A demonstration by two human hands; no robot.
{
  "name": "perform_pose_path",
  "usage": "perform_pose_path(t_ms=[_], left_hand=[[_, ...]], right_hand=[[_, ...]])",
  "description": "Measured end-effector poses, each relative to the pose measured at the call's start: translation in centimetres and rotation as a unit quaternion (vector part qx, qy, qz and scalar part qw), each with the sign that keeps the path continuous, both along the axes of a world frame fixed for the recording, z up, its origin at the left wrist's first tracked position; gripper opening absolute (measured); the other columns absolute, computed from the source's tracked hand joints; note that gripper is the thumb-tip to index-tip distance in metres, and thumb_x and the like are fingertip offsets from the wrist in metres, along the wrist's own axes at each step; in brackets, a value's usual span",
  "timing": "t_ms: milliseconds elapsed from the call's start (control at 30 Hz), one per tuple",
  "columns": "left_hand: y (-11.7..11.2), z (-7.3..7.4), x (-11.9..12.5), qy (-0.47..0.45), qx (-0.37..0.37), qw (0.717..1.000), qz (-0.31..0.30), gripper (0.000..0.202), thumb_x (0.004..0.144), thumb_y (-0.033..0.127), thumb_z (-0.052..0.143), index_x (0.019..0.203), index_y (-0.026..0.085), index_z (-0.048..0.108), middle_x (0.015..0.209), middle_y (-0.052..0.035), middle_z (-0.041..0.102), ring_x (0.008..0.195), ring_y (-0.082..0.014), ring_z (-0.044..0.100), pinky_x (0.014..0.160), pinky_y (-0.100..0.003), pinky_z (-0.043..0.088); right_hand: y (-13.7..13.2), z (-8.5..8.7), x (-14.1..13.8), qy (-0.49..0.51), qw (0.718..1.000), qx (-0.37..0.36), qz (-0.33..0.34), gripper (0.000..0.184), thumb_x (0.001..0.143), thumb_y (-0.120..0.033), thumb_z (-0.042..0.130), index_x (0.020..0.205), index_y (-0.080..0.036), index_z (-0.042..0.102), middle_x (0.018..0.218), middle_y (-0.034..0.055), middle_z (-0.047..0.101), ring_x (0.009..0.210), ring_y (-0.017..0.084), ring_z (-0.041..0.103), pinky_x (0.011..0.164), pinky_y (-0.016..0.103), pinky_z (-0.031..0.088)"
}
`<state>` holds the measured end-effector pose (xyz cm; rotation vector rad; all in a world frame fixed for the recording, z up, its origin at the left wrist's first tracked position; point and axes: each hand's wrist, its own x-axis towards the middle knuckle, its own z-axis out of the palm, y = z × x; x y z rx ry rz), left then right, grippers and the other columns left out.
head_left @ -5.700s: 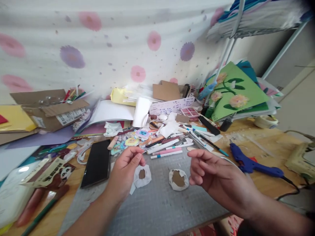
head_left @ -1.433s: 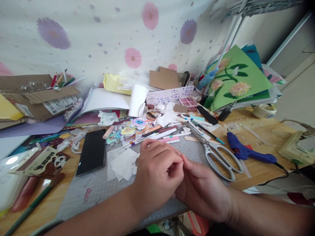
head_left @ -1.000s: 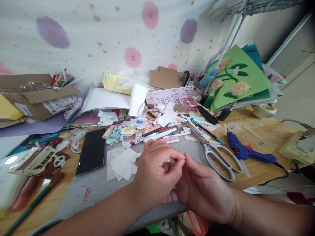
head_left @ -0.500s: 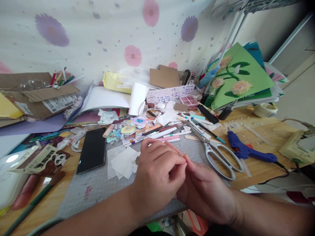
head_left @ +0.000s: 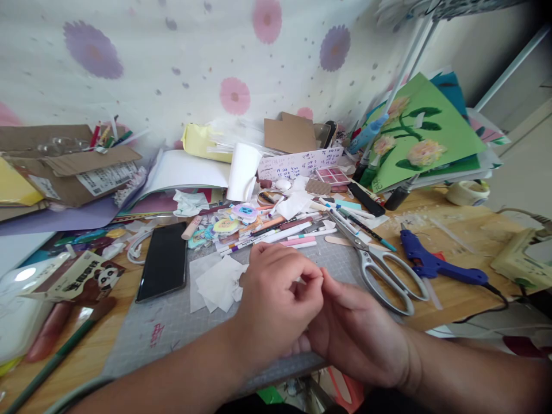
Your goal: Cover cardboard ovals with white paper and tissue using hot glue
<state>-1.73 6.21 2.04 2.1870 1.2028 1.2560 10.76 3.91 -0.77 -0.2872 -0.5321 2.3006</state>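
My left hand (head_left: 276, 302) and my right hand (head_left: 360, 328) meet above the front of a grey cutting mat (head_left: 166, 333). The left fingers are curled, thumb and forefinger pinched together. Against them press the thumb and fingertips of the right hand, its palm turned partly up. Whatever lies between the fingertips is too small or hidden to make out. Just left of the hands, thin white paper squares (head_left: 218, 282) lie on the mat. Large grey-handled scissors (head_left: 383, 270) rest to the right of my right hand.
Behind the hands lies a pile of markers (head_left: 280, 230). A black phone (head_left: 164, 261) is at left, near a green-handled brush (head_left: 64, 356). On the right lie a blue glue gun (head_left: 440, 264) with its cord and a roll of tape (head_left: 466, 192). A cardboard box (head_left: 64, 167) stands back left.
The hands stay pressed together at the fingertips; the left fingers have curled in slightly. The whole view has shifted a little. Nothing on the table has visibly moved.
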Motion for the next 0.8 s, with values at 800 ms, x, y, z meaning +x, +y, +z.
perform_pose_path(t_ms=[800], left_hand=[[-0.49, -0.07, -0.18, -0.011, 0.096, 0.994, -0.058, 0.017, 0.075, 0.004, 0.059, 0.073, 0.02, 0.064, 0.072, -0.0009, 0.066, 0.073, -0.0167, 0.057, 0.071, -0.035, 0.046]], right_hand=[[-0.38, 0.27, 0.24, 0.026, 1.0, 0.001, -0.004, 0.046, 0.098, -0.042, 0.02, 0.13, -0.022, 0.046, 0.108, 0.0063, 0.062, 0.095, 0.019, 0.057, 0.088, 0.038, 0.038]])
